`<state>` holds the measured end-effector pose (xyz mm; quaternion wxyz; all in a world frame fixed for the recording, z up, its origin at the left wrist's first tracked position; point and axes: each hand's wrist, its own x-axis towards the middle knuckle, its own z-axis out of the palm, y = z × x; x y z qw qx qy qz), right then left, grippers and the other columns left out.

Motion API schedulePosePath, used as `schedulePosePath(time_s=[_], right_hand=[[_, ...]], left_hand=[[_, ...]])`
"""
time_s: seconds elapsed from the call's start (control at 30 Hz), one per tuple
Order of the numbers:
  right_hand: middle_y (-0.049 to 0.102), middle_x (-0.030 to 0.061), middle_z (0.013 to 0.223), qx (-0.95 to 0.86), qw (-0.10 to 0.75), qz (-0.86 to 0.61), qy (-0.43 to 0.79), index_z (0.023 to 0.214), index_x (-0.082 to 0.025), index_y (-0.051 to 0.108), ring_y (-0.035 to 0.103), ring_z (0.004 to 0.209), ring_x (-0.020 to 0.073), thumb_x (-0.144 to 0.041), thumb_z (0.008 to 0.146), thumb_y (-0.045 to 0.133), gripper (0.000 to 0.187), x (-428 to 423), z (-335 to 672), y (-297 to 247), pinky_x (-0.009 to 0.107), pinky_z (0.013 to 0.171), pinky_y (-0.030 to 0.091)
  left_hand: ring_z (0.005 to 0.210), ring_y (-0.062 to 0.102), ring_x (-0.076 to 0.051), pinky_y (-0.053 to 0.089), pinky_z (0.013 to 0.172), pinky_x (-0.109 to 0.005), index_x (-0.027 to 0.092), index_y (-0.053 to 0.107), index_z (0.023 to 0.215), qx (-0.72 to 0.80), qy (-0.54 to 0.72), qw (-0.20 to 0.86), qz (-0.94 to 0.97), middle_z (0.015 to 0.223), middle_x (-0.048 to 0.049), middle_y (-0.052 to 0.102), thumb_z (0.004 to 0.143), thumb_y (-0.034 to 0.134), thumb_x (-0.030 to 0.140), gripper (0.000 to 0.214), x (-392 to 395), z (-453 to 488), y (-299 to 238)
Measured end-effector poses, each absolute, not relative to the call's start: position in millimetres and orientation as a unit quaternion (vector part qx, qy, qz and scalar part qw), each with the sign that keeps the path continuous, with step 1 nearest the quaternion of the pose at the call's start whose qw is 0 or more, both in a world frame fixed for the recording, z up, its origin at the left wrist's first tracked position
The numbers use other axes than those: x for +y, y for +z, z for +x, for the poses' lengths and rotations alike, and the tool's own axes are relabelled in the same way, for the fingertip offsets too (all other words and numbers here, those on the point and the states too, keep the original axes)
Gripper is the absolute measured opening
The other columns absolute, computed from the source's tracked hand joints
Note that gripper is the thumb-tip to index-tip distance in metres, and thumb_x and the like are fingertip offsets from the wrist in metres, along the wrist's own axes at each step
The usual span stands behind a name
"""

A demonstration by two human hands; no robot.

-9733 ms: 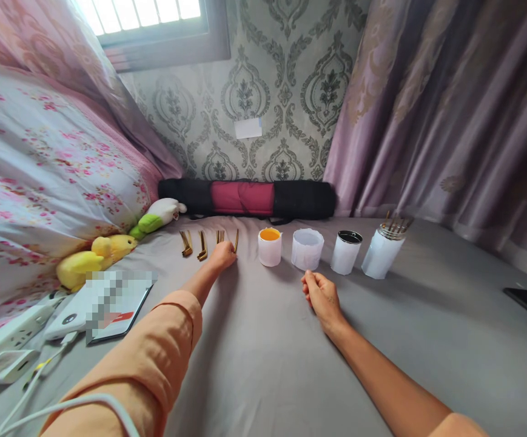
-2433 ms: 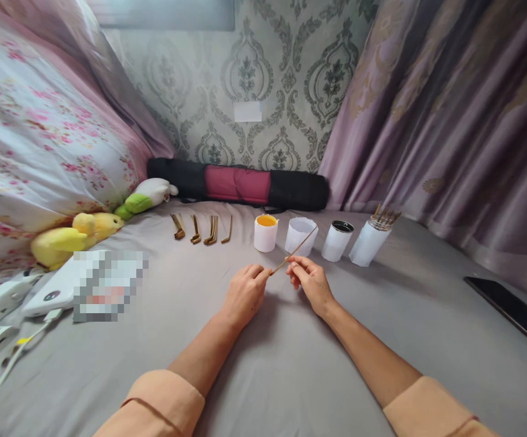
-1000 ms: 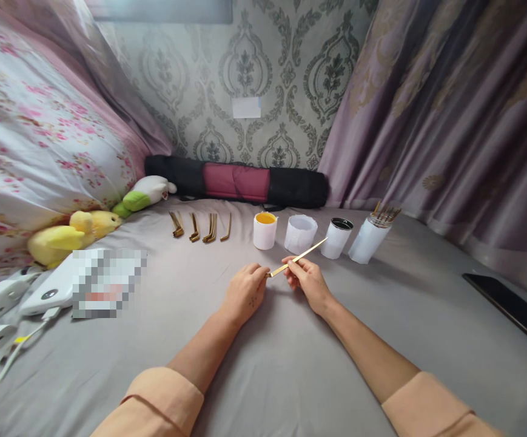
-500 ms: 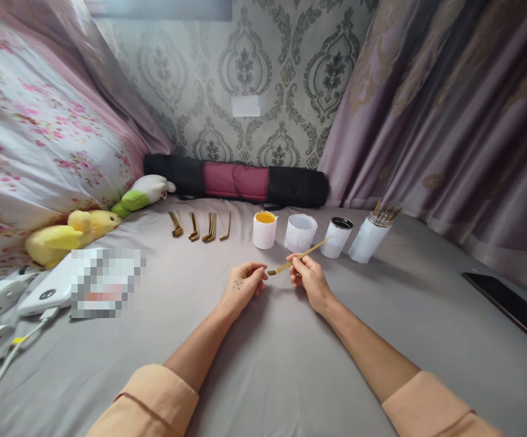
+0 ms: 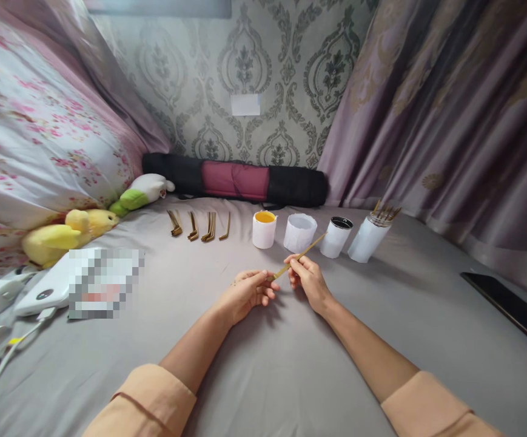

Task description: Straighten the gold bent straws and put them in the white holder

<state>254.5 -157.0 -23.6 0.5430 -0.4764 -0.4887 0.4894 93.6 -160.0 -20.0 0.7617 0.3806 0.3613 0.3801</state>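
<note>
My right hand (image 5: 309,281) pinches a slim, tapered golden-brown stick (image 5: 305,250) near its middle. The thin end points up and to the right, towards the white cups. At the stick's lower end, my left hand (image 5: 250,294) has its thumb and forefinger closed, with the other fingers loosely curled beneath; the stick's tip is mostly hidden there. Beyond the hands stand a white cup with a yellow inside (image 5: 264,233), a translucent white cup (image 5: 300,235), a white cup with a dark inside (image 5: 335,241) and a tilted-looking white cup holding several sticks (image 5: 369,241).
Bundles of bent bronze-coloured sticks (image 5: 193,227) lie at the back left, on the grey sheet (image 5: 254,376). A black and maroon roll (image 5: 236,180) lies along the wall. Plush toys (image 5: 74,233), a white power bank (image 5: 56,285) and a cable are left; a black phone (image 5: 511,309) is right.
My left hand has turned and moved slightly right, and its thumb and forefinger have closed on the stick's lower end. The stick has tilted more steeply and shifted slightly left.
</note>
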Motion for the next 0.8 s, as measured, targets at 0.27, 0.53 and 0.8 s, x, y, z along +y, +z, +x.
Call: schedulePosePath(time_s=[0.27, 0.53, 0.8], right_hand=[[0.042, -0.0062, 0.051, -0.502, 0.529, -0.469, 0.499, 0.079, -0.017, 0.052, 0.037, 0.04, 0.0061, -0.036, 0.075, 0.048, 0.02, -156.2, 254.7, -21.6, 0.018, 0.038, 0.032], [0.042, -0.0062, 0.052, -0.518, 0.52, -0.458, 0.501, 0.081, -0.016, 0.053, 0.036, 0.04, 0.0053, -0.036, 0.078, 0.045, 0.022, -158.5, 261.8, -22.6, 0.018, 0.04, 0.031], [0.045, -0.0044, 0.058, -0.504, 0.493, -0.482, 0.521, 0.085, -0.015, 0.055, 0.038, 0.043, 0.0046, -0.04, 0.078, 0.048, 0.027, -161.6, 266.6, -11.9, 0.018, 0.041, 0.032]], left_hand=[[0.055, 0.054, -0.007, 0.044, 0.047, -0.016, 0.007, 0.058, 0.089, 0.352, 0.342, 0.817, 0.304, 0.074, -0.0083, 0.061, 0.073, 0.056, 0.016, 0.018, -162.9, 92.2, -15.8], [0.06, 0.055, -0.007, 0.048, 0.056, -0.017, 0.008, 0.059, 0.094, 0.366, 0.31, 0.835, 0.269, 0.08, -0.0081, 0.061, 0.069, 0.063, 0.015, 0.026, -168.0, 91.7, -9.8], [0.059, 0.053, -0.006, 0.048, 0.055, -0.016, 0.008, 0.061, 0.095, 0.386, 0.294, 0.841, 0.239, 0.08, -0.0078, 0.06, 0.067, 0.065, 0.016, 0.029, -168.1, 94.6, -6.2]])
